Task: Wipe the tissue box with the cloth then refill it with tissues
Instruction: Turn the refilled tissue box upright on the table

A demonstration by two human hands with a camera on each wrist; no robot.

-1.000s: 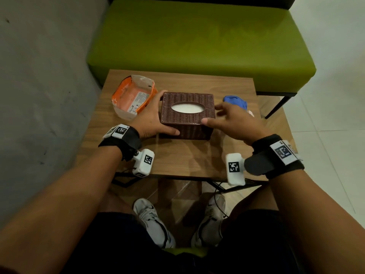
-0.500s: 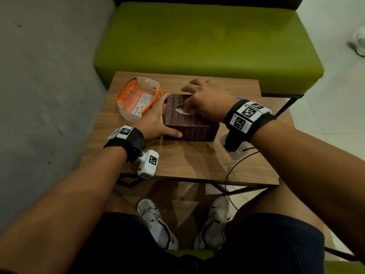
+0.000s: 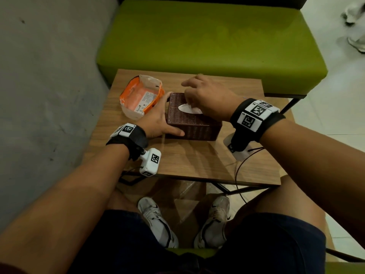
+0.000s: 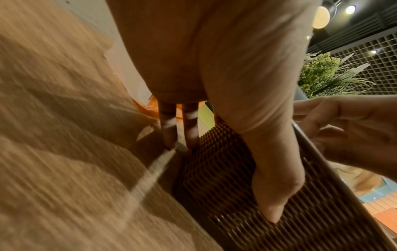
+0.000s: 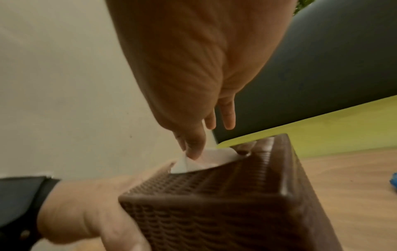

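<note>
A brown woven tissue box (image 3: 194, 125) stands on the small wooden table (image 3: 197, 161). My left hand (image 3: 158, 119) presses against its left end, fingers straight down along the side and thumb laid on the front face (image 4: 277, 195). My right hand (image 3: 187, 97) reaches over the top from the right. Its thumb and forefinger pinch a white tissue (image 5: 193, 165) at the oval opening, and the tissue (image 3: 190, 110) pokes up a little. The other right fingers stay extended. Only a blue edge of the cloth (image 5: 394, 182) shows, to the right of the box.
An opened orange tissue pack (image 3: 141, 97) lies left of the box, just behind my left hand. A green bench (image 3: 207, 36) stands beyond the table and a grey wall (image 3: 49, 76) runs along the left. A black cable (image 3: 237, 175) hangs over the table's front right.
My right hand has left the box's right end, moved over its top and taken hold of the tissue in the opening. My left hand has stayed at the left end.
</note>
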